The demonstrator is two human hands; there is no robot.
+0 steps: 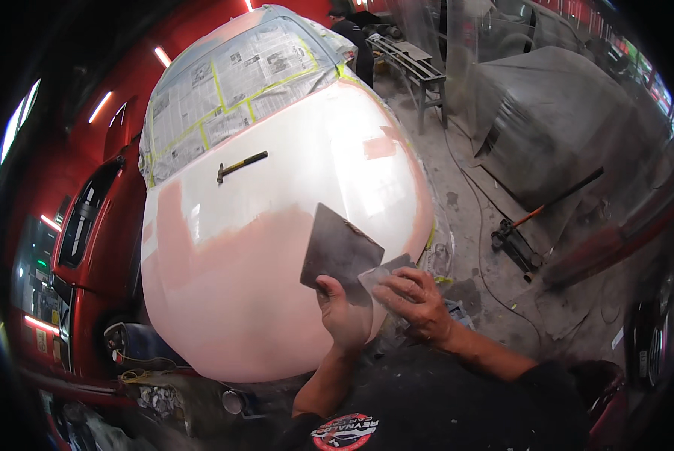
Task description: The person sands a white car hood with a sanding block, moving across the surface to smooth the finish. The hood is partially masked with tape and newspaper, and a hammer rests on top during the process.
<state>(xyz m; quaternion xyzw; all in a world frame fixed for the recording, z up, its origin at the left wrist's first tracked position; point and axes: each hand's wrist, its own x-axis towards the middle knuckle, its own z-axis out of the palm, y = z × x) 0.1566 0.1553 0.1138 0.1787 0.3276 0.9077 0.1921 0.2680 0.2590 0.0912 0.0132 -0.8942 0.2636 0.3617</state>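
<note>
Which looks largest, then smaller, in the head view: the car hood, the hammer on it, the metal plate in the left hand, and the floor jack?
1. Car hood, by far.
2. Metal plate, though it is nearest the camera.
3 and 4. Floor jack and hammer: look alike, both farther away, so unranked.

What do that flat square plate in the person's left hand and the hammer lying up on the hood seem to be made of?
The plate in the left hand looks like thin sheet metal: dull grey, straight-edged, smeared with pale residue. The hammer seems to have a dark metal head and a black handle with a yellow band, perhaps rubber or plastic. It is too small to be sure. The hood shows a matte, pinkish-white coating.
</note>
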